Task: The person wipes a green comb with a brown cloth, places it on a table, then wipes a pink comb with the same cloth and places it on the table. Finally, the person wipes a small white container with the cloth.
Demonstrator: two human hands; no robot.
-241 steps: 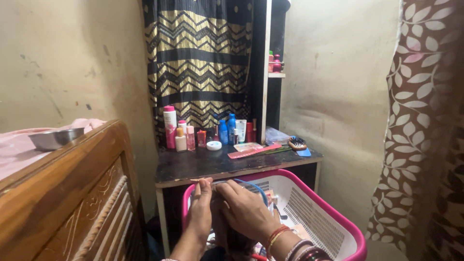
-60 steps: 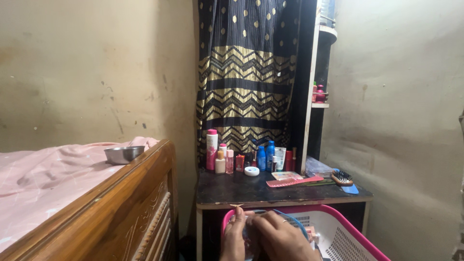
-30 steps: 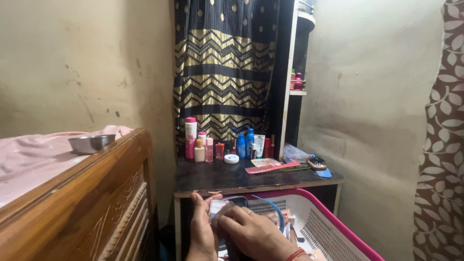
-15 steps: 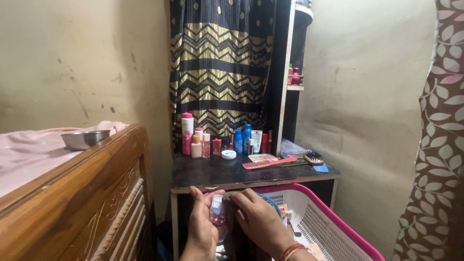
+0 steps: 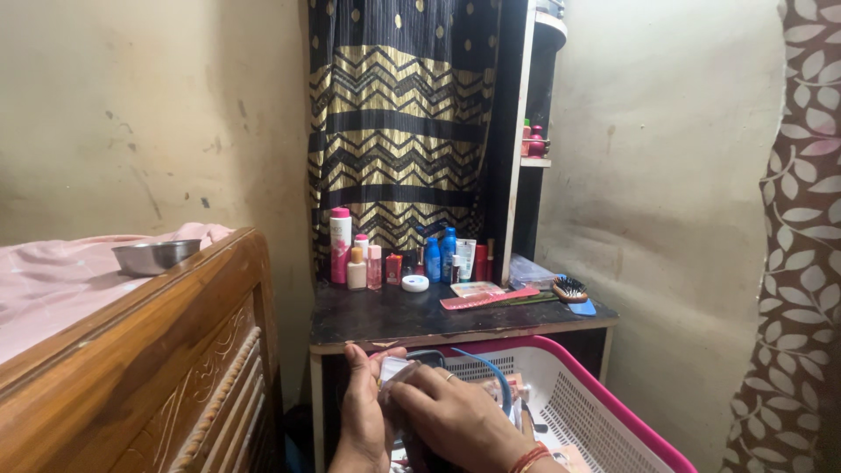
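Observation:
My left hand [image 5: 363, 410] and my right hand [image 5: 455, 419] are together at the bottom of the view, over the near-left corner of a pink-rimmed white basket [image 5: 604, 385]. Both hands are closed on a small pale object [image 5: 392, 375] held between them; most of it is hidden by my fingers. A dark item with a blue cord [image 5: 491, 377] lies just behind my right hand, inside the basket. My right wrist wears red and gold bangles [image 5: 530, 458].
A dark dressing table [image 5: 394, 317] ahead carries several bottles [image 5: 340, 245], a white jar [image 5: 414, 283], a pink comb [image 5: 487, 298] and a hairbrush [image 5: 570, 288]. A wooden bed frame [image 5: 158, 359] with a steel bowl [image 5: 156, 257] stands left. A patterned curtain [image 5: 804, 263] hangs right.
Across the earlier frames the view swung left and then back. My hands have stayed together over the basket corner, working on the small object, with only slight shifts.

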